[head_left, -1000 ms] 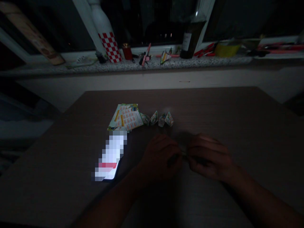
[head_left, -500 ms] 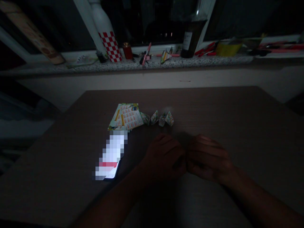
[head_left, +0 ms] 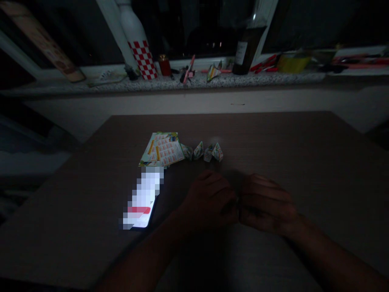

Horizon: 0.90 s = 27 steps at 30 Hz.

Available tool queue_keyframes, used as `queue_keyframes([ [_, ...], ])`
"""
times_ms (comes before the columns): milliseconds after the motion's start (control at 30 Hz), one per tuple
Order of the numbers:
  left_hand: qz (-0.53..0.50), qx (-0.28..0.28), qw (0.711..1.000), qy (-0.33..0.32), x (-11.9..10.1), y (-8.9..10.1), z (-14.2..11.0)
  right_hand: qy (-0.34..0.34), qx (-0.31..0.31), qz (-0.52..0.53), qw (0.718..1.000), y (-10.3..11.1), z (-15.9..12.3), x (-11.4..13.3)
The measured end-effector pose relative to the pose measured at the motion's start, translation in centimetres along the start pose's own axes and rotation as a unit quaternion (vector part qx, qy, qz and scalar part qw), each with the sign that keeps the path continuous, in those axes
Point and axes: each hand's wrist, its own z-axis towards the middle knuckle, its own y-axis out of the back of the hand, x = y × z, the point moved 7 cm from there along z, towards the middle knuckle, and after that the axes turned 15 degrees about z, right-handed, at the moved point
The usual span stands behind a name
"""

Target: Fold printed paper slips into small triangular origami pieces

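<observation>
Over the near middle of the table, my left hand [head_left: 212, 198] and my right hand [head_left: 266, 202] meet with fingers curled inward. A tiny pale spot shows between their fingertips, but the dark and the fingers hide what they hold. Just beyond my left hand stands a row of several small folded paper pieces [head_left: 217, 152], printed in green, white and orange. Left of that row lies a stack of printed paper leaflets [head_left: 168, 150]. A lit phone [head_left: 142, 198] rests on the table below the leaflets, its screen blurred out.
The scene is dim. Behind the wooden table [head_left: 273, 138], a granite windowsill [head_left: 170, 84] bears a red-and-white checkered bottle [head_left: 144, 59], a red jar [head_left: 164, 65], a folded paper piece [head_left: 213, 72], a dark labelled bottle [head_left: 243, 52] and a yellow item [head_left: 293, 63].
My hands stay in nearly the same place, the fingertips parting very slightly so a small pale spot shows between them. The view has shifted a little; the papers and phone lie as before.
</observation>
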Motion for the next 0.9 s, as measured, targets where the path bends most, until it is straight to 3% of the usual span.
queue_keyframes([
  [133, 0.009, 0.011, 0.999, 0.035, 1.0, 0.2, -0.1, -0.02, -0.018, -0.025, 0.999, 0.9, 0.5, 0.2],
  [233, -0.011, -0.02, 1.0, 0.016, 0.4, 0.7, 0.3, -0.014, -0.014, -0.022, 1.0, 0.8, 0.6, 0.2],
  [400, -0.025, -0.014, 0.999, 0.038, 0.2, 0.7, 0.3, -0.016, -0.015, -0.012, 1.0, 0.6, 0.2, -0.2],
  [900, -0.029, -0.021, 0.999, -0.007, -0.4, 0.2, 0.2, -0.008, -0.019, 0.012, 1.0, -0.1, 1.0, 0.5],
])
